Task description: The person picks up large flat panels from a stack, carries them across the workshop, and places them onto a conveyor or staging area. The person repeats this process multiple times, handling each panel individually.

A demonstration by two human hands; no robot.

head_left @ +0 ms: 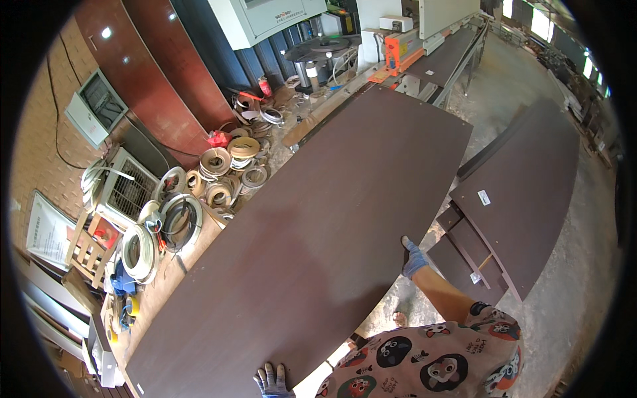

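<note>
— While my right hand point(414, 259) grips the long right edge of this big dark brown panel point(312, 232), glove wrapped over the rim, where's my other one?

— Your left hand point(271, 381) lies flat on the near end of the panel, gloved fingers spread on top — pressing, not clenched.

— And the board itself?

— It lies flat, running from you toward the edge-banding machine point(405, 40) at the far end. Coils of edge tape point(229, 162) crowd the bench point(166, 278) along its left side.

— On my right?

— A stack of similar dark panels point(524, 192) on the concrete floor point(511, 73), near my board but apart from it.
</note>
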